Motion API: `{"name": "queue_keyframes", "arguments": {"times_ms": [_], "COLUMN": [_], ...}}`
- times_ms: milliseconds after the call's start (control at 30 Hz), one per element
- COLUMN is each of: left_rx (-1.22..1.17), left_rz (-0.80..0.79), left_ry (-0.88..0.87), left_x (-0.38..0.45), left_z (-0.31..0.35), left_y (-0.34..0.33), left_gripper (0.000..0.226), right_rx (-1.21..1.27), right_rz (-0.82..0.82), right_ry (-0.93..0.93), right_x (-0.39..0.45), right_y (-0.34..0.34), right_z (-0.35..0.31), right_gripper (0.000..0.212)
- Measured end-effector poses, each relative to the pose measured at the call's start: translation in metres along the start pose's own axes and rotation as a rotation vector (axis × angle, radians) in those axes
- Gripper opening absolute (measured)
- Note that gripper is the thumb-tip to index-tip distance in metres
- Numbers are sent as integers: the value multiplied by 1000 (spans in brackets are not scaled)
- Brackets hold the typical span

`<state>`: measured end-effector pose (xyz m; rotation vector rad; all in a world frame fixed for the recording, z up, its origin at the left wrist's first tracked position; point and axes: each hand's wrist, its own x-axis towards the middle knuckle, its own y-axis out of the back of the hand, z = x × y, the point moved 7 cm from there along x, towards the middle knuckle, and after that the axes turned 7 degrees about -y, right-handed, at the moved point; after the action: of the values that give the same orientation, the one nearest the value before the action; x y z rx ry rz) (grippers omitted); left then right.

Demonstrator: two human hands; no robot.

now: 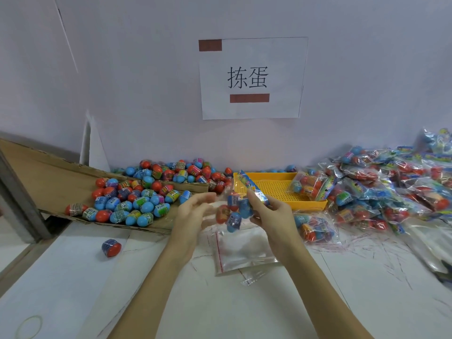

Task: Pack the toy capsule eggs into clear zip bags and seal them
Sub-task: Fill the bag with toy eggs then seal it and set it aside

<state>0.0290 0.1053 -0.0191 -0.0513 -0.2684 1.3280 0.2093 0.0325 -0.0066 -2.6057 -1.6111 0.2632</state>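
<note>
Right hand (pixel 267 211) pinches filled bag (pixel 238 211); left hand (pixel 195 211) open beside it.

evenly lit, bright and soft, with a cool bluish cast over the wall (pixel 146 69) and white table (pixel 73 277). only faint, diffuse shadows under the forearms and beneath the cardboard sheet (pixel 49 172). small glare patches on the packed bags (pixel 381 187) at right and on the empty zip bags (pixel 242 250) lying flat. motion blur on the left hand (pixel 193 211) fingertips and the held bag (pixel 234 211). wide-angle bending toward the edges, corners smeared and soft. overall slightly grainy, low in sharpness.
</note>
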Motion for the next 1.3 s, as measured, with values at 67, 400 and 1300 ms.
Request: {"name": "queue_keyframes", "arguments": {"times_ms": [67,400,1300], "left_rx": [32,75,484], "left_rz": [-76,-43,194], "left_ry": [-16,-41,-384], "left_x": [0,-3,-7], "left_z": [3,4,37], "left_y": [-5,-5,13], "left_gripper": [28,11,18], "right_rx": [-10,-141,30], "right_rz": [-6,14,-242], "right_ry": [-15,106,-123], "right_x": [0,-7,-16], "right_y": [0,-2,-40], "right_z": [-2,-11,11], "right_gripper": [42,31,49]}}
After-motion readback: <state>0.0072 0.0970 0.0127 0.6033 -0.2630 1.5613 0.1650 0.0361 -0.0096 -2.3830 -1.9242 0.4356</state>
